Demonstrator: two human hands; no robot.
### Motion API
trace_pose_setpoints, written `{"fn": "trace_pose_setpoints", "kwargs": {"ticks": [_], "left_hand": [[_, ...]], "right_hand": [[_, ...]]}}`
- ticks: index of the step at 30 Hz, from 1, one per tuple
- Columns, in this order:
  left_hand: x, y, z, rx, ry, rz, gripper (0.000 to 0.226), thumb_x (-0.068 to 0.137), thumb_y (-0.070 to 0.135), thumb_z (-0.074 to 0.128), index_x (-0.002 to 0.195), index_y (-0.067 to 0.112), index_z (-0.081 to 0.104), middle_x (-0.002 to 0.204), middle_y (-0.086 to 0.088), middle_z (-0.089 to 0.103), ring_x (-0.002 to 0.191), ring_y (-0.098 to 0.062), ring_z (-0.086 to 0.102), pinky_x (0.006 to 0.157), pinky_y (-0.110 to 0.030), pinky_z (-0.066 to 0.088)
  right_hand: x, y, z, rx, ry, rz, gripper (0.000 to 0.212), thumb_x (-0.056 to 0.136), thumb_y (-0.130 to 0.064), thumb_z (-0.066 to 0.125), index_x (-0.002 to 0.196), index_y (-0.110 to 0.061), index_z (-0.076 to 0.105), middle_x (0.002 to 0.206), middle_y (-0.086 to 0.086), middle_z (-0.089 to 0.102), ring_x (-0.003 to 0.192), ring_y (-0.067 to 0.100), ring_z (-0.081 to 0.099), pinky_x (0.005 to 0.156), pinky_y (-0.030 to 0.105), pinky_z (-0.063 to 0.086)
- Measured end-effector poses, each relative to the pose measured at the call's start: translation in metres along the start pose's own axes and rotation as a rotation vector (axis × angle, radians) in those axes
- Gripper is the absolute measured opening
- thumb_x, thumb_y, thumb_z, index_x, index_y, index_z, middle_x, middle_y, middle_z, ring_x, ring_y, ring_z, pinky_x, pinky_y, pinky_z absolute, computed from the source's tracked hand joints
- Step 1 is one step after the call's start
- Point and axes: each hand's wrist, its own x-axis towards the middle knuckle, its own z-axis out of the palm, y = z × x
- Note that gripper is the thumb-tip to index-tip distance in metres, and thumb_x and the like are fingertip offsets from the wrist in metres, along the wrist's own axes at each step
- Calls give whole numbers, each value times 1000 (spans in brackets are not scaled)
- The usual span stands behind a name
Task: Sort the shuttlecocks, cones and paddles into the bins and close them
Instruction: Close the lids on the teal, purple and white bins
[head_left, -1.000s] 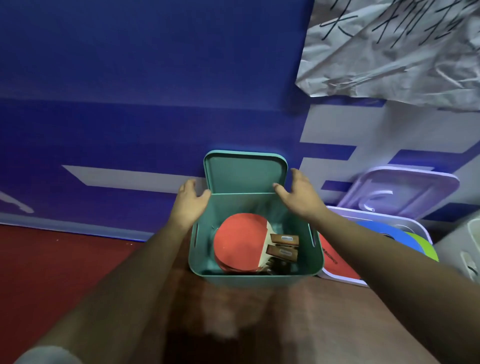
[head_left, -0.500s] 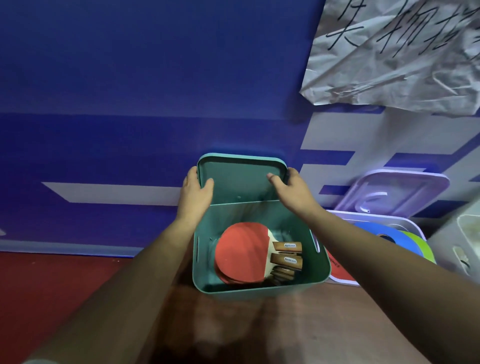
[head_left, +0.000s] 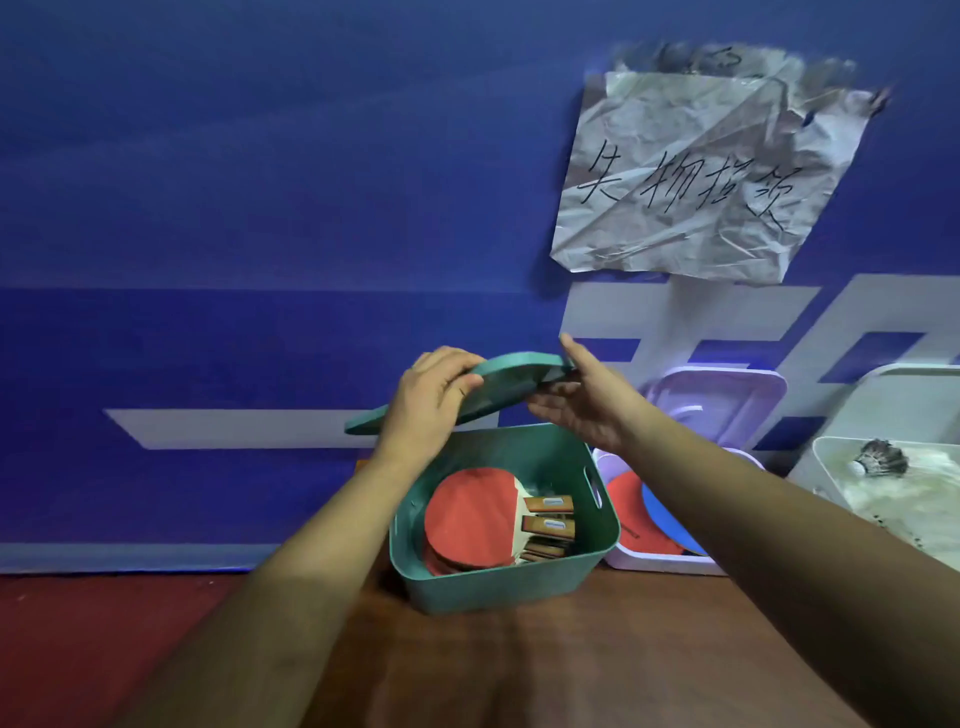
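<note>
Your left hand (head_left: 423, 410) curls over the lid (head_left: 514, 374), your right hand (head_left: 589, 402) pinches its right edge (thumb on top). The teal lid tilts above the bin (head_left: 498, 587) of red paddles (head_left: 467, 514).

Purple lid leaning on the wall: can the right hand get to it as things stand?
Probably not yet: the right hand is holding the teal lid together with the left hand. The purple lid leans just beyond it with nothing between, so once freed it likely could.
</note>
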Motion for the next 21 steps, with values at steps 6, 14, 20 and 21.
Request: {"fn": "trace_pose_setpoints", "kwargs": {"ticks": [6,14,20,21], "left_hand": [[-43,22,15,-9,-246,-23,28,85,40,65,102,18,71,101,13,66,99,-3,58,92,-17,40],[-107,-19,2,538,46,-879,54,86,39,64,129,9,51,127,-23,50,122,-42,43,101,-46,36],[-151,-43,26,221,-59,-1174,42,94,39,54,118,4,58,122,-19,63,112,-35,59,89,-40,47],[-155,-45,31,225,-43,-1162,39,95,36,53,117,5,60,120,-19,64,110,-35,60,88,-40,47]], "right_hand": [[-21,17,-27,158,-18,113,39,96,-4,34,132,7,46,132,26,56,105,38,64,64,44,60],[-29,46,-97,-77,43,76,38,89,7,39,115,-6,62,106,16,71,88,32,68,75,40,55],[-7,82,-129,-228,94,57,20,91,-6,54,109,-5,62,104,16,72,89,32,69,74,39,56],[-2,86,-133,-321,149,15,17,90,-11,59,106,-4,59,103,16,71,87,30,68,74,39,56]]}}
